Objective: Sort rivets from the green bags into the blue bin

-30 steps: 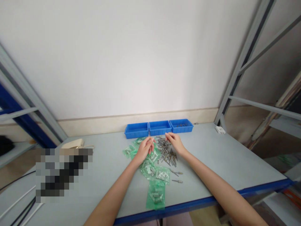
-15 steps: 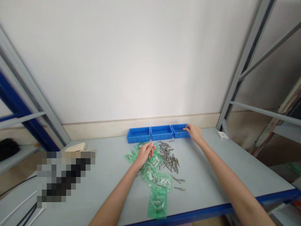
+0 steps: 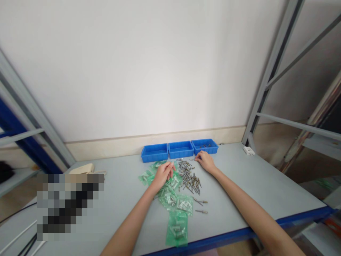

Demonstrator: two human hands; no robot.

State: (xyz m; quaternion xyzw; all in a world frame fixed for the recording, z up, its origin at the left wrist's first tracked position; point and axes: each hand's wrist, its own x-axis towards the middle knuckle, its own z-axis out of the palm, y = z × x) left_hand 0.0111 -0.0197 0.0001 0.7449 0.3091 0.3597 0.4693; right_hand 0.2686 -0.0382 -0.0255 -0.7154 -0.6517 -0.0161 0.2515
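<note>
My left hand (image 3: 164,175) rests over a heap of green plastic bags (image 3: 177,202) that hold small pale parts. Its fingers are curled in, and whatever may be inside them is hidden. Close to the back trays, my right hand (image 3: 205,161) has thumb and fingertips pinched on the end of a single blind rivet (image 3: 192,159) lying on the table. Between the hands is a loose pile of metal blind rivets (image 3: 189,177). A few rivets (image 3: 205,146) lie in the right-hand blue tray (image 3: 206,151).
Two more blue trays, the left one (image 3: 155,156) and the middle one (image 3: 181,153), stand in the same row by the wall. A stray rivet (image 3: 201,212) lies near the front. A white plug-like block (image 3: 248,150) sits at right; cables (image 3: 25,234) run at left.
My right hand has come out of the right-hand tray, moving left and toward me to a rivet beside the pile. A rivet now shows right of that tray. My left hand stays put.
</note>
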